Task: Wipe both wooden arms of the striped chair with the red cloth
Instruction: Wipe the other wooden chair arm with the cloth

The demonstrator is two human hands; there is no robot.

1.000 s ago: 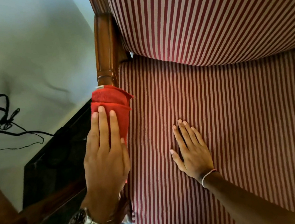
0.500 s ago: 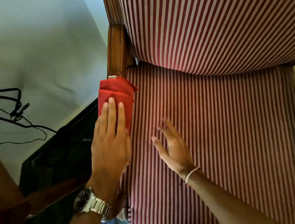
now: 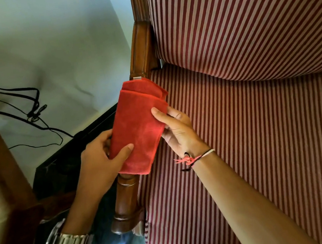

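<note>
The folded red cloth (image 3: pixel 138 128) lies lengthwise over the middle of the chair's left wooden arm (image 3: pixel 141 47). My left hand (image 3: pixel 102 158) grips the cloth's lower left side, thumb on top. My right hand (image 3: pixel 174 130) holds its right edge, thumb on top and fingers under. The arm's turned front end (image 3: pixel 125 204) shows below the cloth, its back part above. The striped seat (image 3: pixel 250 151) and backrest (image 3: pixel 245 22) fill the right. The other wooden arm is out of view.
A pale wall (image 3: pixel 47 44) stands left of the chair, with black cables (image 3: pixel 34 110) hanging on it. A dark flat object (image 3: pixel 61 173) sits low between wall and chair. Brown wood (image 3: pixel 0 160) rises at the far left.
My left hand slid off the top of the cloth and now grips its side. My right hand left the seat and took the cloth's right edge. The view shifted.
</note>
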